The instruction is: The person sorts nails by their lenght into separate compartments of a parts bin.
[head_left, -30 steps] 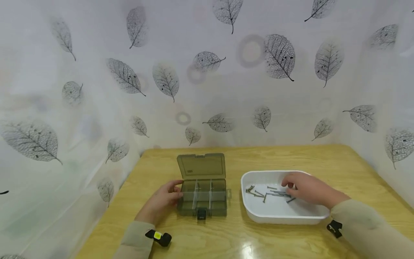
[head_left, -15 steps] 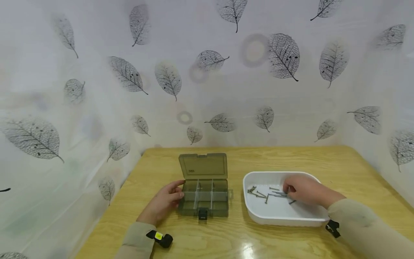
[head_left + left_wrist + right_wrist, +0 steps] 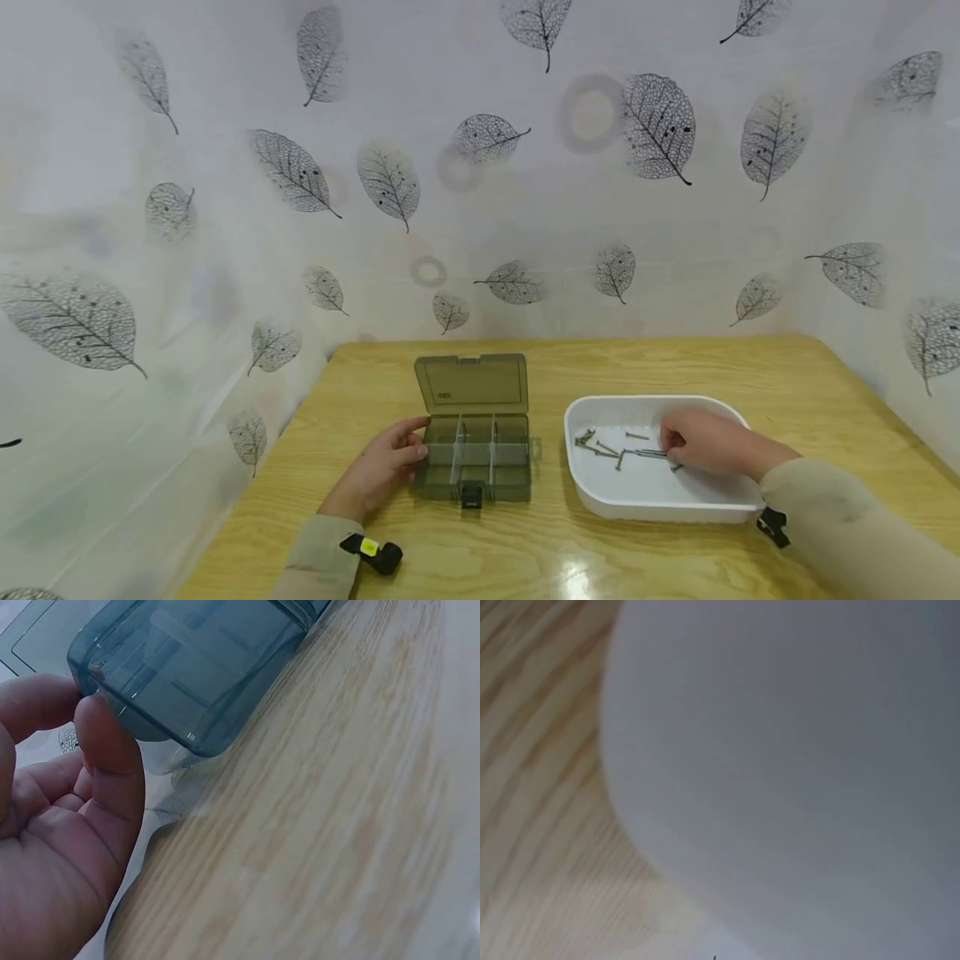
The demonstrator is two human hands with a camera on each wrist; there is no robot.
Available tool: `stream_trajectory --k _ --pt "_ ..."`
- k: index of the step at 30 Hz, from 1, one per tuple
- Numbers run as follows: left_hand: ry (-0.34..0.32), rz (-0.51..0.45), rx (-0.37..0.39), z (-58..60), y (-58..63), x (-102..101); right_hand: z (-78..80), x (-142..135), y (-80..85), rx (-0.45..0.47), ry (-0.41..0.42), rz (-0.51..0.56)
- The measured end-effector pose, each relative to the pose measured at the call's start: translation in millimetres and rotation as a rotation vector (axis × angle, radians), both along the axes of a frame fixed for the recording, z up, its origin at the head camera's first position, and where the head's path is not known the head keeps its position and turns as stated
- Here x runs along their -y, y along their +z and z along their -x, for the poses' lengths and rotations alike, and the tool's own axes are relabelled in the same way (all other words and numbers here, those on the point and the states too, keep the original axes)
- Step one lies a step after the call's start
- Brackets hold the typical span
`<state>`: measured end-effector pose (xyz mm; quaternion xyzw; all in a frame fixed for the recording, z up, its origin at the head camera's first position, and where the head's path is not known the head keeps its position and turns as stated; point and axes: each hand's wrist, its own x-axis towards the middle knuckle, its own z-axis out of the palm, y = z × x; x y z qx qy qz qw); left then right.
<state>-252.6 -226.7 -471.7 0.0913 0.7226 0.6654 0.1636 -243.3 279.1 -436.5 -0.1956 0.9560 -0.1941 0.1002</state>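
A smoky, see-through compartment box (image 3: 472, 458) sits on the table with its lid (image 3: 471, 383) raised at the back. My left hand (image 3: 380, 465) holds the left side of the box with thumb and index finger; in the left wrist view, their tips meet the box edge and the other fingers curl. Inside a white tray (image 3: 660, 508), my right hand (image 3: 708, 442) has curled fingers at the right end of some long grey nails (image 3: 645, 453). Thumb and index finger pinch there, with the tips partly hidden. Several shorter screws (image 3: 606, 448) lie towards the tray's left.
Both things stand on a wooden table (image 3: 525, 542), box left and tray right. A leaf-printed sheet (image 3: 525, 208) hangs behind and at the sides. The tray wall (image 3: 780, 750) fills most of the right wrist view, blurred.
My right hand has lowered among the nails and its fingers have curled in. The long nails have shifted a little. The left hand stays on the box.
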Motion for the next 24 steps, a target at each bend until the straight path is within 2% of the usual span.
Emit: stream_trajectory --k 5,13,18,24 --pt "-0.004 -0.003 0.000 -0.2 -0.5 0.0 -2.7 1.5 3.0 -0.033 -0.004 -0.005" --pt "0.020 0.016 -0.001 -1.6 -2.2 1.5 -0.5 6.9 8.9 -0.149 0.025 -0.013" --pt "0.027 0.021 0.002 -1.3 -3.4 1.4 -4.8 20.3 25.6 -0.211 0.060 0.017" --pt "0.006 0.007 -0.015 1.1 -4.1 0.4 -9.0 52.3 43.5 -0.264 0.124 0.064"
